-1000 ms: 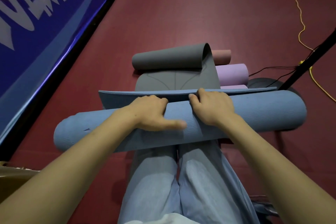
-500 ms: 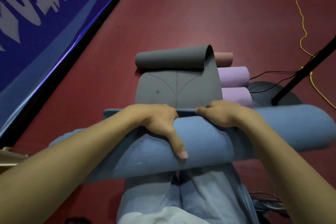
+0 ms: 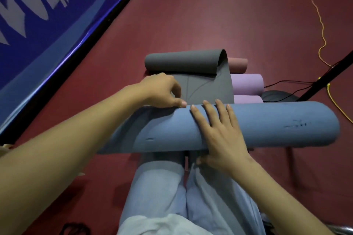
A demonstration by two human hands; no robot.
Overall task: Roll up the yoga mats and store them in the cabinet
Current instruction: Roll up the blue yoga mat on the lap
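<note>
A rolled blue yoga mat [image 3: 267, 126] lies across my knees, above the red floor. My right hand [image 3: 221, 133] lies flat on the roll with straight, spread fingers and the thumb under its near side. My left hand [image 3: 162, 91] sits at the roll's far top edge with curled fingers; whether it pinches the mat's edge is unclear. Beyond the roll a grey mat [image 3: 191, 74] lies partly unrolled, its far end curled. Two purple rolled mats [image 3: 246, 84] and a pink one [image 3: 237, 65] lie to its right.
A blue banner [image 3: 47, 21] with white characters stands along the left. A black stand with a round base [image 3: 277, 96] and black cables is at the right, and a yellow cord [image 3: 322, 30] trails over the floor. My legs in light blue trousers [image 3: 172, 187] fill the bottom.
The loose blue flap is now wound onto the roll, which has turned away from me. My right hand went from gripping the edge to lying flat; my left hand moved up to the far edge.
</note>
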